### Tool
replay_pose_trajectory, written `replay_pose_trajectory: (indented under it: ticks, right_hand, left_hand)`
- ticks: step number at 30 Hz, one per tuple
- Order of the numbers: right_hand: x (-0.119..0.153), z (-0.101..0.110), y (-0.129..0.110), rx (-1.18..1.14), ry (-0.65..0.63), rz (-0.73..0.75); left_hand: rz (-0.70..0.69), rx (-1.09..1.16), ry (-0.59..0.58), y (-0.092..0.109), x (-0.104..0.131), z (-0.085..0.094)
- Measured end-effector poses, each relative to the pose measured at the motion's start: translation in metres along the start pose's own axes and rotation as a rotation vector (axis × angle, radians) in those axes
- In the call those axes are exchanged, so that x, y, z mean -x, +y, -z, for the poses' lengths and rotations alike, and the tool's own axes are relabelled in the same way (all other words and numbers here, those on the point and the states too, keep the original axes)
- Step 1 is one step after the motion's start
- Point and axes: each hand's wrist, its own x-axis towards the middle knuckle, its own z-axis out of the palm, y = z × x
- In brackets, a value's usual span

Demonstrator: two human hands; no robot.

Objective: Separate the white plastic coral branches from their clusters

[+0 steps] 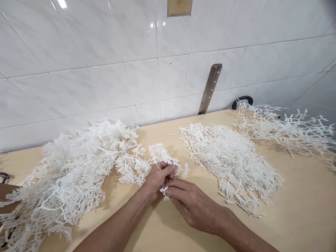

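Observation:
My left hand (159,175) is closed around a white branched plastic sprig (157,154), coral-like with many fine tips, whose stem runs left toward a big pile. Just below it, my right hand (187,201) pinches at a small forked white piece (164,190) hanging under the left hand. The fingertips of both hands are close together, and the exact grip points are partly hidden. A large tangled heap of white branched sprigs (86,161) lies to the left. To the right spreads a flatter heap of small white pieces (228,157).
Bare, thicker white branches (286,129) lie at the far right of the wooden table (296,203). A black ring (243,101) and a metal bracket (210,89) stand by the tiled wall (141,80). Another person's arm (9,192) reaches in at the left edge.

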Motion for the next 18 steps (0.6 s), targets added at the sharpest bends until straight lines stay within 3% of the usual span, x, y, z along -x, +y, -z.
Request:
replay_pose_trajectory:
  ticks: [3, 10, 12, 18]
  right_hand:
    - [0.001, 0.001, 0.003, 0.004, 0.038, -0.015]
    - [0.001, 0.000, 0.001, -0.008, 0.079, 0.011]
    - [0.001, 0.006, 0.001, 0.000, 0.173, -0.017]
    - [0.006, 0.034, 0.014, 0.171, 0.648, -0.209]
  left_hand:
    - [0.005, -0.013, 0.054, 0.000, 0.001, -0.002]
    - [0.030, 0.013, 0.047, -0.002, 0.002, -0.004]
    - [0.047, 0.030, 0.041, -0.003, 0.002, -0.003]
    - [0.034, 0.024, -0.018, -0.004, 0.000, -0.001]
